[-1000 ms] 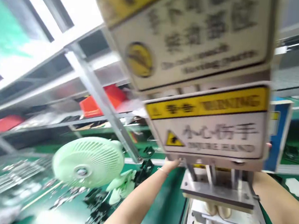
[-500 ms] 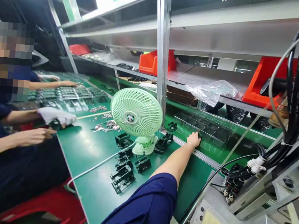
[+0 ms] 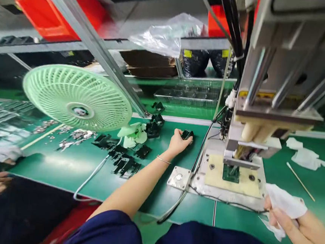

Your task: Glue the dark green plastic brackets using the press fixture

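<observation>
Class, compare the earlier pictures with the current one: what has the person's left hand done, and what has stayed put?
The left hand has pulled back from the clear tray at the rear of the bench and now grips a small black part on the green mat. The right hand is now seen holding a white cloth. The green fan and scattered black parts stayed in place.

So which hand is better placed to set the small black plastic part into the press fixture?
Probably the left hand: it grips the small black plastic part beside the press fixture. The right hand is full with a white cloth.
</observation>
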Motion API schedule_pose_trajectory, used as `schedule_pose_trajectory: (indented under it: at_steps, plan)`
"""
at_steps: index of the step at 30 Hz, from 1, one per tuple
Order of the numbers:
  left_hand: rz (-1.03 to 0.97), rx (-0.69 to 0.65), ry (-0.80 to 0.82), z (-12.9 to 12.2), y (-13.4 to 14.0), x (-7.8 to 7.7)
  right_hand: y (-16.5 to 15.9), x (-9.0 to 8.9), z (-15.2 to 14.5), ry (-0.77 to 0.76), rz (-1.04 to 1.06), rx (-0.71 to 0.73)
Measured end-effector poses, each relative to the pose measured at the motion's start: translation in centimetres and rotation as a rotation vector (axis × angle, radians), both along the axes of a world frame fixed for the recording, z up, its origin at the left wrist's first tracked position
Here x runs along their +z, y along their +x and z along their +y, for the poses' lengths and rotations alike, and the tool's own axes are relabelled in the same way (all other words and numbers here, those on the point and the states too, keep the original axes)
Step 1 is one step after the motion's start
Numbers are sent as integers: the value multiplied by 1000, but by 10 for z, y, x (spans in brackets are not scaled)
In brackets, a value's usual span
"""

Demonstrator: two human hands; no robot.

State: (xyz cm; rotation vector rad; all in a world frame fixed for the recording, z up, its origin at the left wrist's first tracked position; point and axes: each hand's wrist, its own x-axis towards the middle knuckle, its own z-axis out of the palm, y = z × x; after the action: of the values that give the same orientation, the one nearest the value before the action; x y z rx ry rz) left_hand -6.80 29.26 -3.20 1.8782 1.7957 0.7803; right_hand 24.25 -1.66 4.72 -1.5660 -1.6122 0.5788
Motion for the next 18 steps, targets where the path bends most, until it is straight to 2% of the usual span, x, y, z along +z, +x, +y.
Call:
schedule_pose_trajectory:
  at_steps: [3, 5, 7, 8, 9, 11, 12, 13, 14, 16, 18]
  plan:
    - [-2, 14, 87, -31, -18, 8, -13, -2, -11, -40, 50, 116]
    - [-15, 62, 297, -61, -21, 28, -21, -1, -17, -33, 51, 110]
    - [-39, 68, 554, -105, -12, 56, -28, -1, -24, -42, 75, 91]
    - [-72, -10, 668, -131, -2, 70, -32, -2, -28, -50, 83, 90]
    - [-129, -155, 746, -158, 11, 83, -35, -3, -31, -55, 78, 94]
    - [-242, -541, 765, -207, 41, 101, -42, -6, -35, -20, 4, 99]
    - [-326, -707, 737, -226, 57, 106, -45, -6, -35, 30, -60, 94]
    - [-406, -800, 686, -241, 71, 107, -49, -6, -35, 89, -128, 85]
    - [-476, -851, 629, -251, 84, 106, -52, -6, -34, 156, -184, 74]
    - [-552, -869, 521, -259, 100, 101, -55, -6, -32, 257, -257, 41]
    - [-561, -866, 447, -259, 104, 97, -54, -7, -33, 260, -260, -6]
